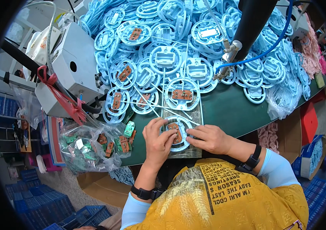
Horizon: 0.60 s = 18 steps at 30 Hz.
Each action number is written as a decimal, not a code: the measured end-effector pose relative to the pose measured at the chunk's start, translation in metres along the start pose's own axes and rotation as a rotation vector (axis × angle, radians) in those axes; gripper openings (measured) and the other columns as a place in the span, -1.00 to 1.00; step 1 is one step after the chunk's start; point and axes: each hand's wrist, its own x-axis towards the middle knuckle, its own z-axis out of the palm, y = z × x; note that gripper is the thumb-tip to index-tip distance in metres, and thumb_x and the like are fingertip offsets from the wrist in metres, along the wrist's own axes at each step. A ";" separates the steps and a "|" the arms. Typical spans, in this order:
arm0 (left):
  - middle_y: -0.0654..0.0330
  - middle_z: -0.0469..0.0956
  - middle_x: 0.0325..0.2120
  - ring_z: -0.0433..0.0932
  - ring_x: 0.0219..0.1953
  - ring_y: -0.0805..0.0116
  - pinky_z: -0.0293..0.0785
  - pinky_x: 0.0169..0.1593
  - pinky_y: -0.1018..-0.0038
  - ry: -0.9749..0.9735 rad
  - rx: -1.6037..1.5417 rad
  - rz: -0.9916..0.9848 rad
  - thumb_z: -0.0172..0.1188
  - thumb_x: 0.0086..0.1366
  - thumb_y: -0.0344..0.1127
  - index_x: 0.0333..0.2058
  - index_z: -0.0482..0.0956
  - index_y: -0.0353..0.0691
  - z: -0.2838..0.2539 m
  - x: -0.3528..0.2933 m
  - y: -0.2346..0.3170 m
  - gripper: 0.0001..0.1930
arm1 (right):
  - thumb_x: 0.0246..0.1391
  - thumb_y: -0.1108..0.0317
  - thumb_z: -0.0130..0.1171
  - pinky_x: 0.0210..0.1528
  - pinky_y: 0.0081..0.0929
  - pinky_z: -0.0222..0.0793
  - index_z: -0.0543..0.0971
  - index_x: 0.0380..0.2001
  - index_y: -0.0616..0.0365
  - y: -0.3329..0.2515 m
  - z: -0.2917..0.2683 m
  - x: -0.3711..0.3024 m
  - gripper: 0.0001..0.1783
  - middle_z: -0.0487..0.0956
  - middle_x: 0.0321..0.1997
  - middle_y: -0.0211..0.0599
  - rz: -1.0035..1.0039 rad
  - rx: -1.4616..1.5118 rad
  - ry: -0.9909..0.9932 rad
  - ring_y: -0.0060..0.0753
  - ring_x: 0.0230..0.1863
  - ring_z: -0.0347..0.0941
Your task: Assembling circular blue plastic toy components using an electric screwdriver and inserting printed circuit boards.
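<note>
In front of me a light blue ring-shaped plastic housing [183, 147] lies on a worn flat plate [193, 154] at the table's near edge. A brown circuit board [179, 138] sits in its middle. My left hand [157, 141] is closed on the housing's left side, its thumb against the board and its index finger by the upper rim. My right hand [211, 138] pinches the right rim between thumb and fingers. Just beyond lies another housing [182, 81] with a brown board [182, 94] in it.
A large heap of light blue housings [165, 57] covers the green table's [228, 119] far side. At left, a clear bag [94, 149] holds green and brown boards, near a grey machine box [71, 65]. A black post [253, 27] with a metal fitting [232, 51] and blue hose rises at right.
</note>
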 end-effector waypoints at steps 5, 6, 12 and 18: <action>0.15 0.50 0.01 0.36 0.17 0.02 0.23 0.17 0.17 0.009 -0.024 -0.021 0.40 0.02 -0.47 -0.29 0.72 -0.10 0.001 0.001 -0.003 -0.77 | -0.04 0.37 0.16 -0.24 -0.47 0.48 0.59 -0.17 0.15 -0.001 0.000 0.001 -0.69 0.58 0.00 -0.20 0.009 0.001 -0.002 -0.33 -0.12 0.56; 0.14 0.50 0.01 0.36 0.18 0.02 0.23 0.17 0.17 -0.008 -0.035 -0.001 0.40 0.02 -0.47 -0.29 0.72 -0.10 0.000 0.002 -0.002 -0.78 | -0.04 0.37 0.16 -0.24 -0.47 0.48 0.59 -0.17 0.15 -0.001 0.000 0.001 -0.69 0.58 0.00 -0.20 0.008 0.002 -0.003 -0.33 -0.12 0.56; 0.15 0.51 -0.01 0.38 0.16 0.02 0.18 0.18 0.13 0.003 -0.063 0.003 0.41 0.04 -0.42 -0.28 0.70 -0.10 0.002 0.000 -0.003 -0.78 | -0.05 0.38 0.18 -0.22 -0.45 0.49 0.59 -0.17 0.16 -0.002 0.000 0.001 -0.69 0.57 0.00 -0.18 0.012 0.005 -0.011 -0.30 -0.10 0.57; 0.12 0.48 0.03 0.34 0.20 -0.01 0.23 0.21 0.16 -0.007 -0.052 -0.052 0.40 0.04 -0.45 -0.29 0.73 -0.11 0.002 -0.004 -0.002 -0.79 | -0.09 0.41 0.22 -0.29 -0.43 0.52 0.62 -0.21 0.17 -0.003 0.000 0.003 -0.71 0.58 0.00 -0.15 0.008 0.015 0.010 -0.25 -0.14 0.59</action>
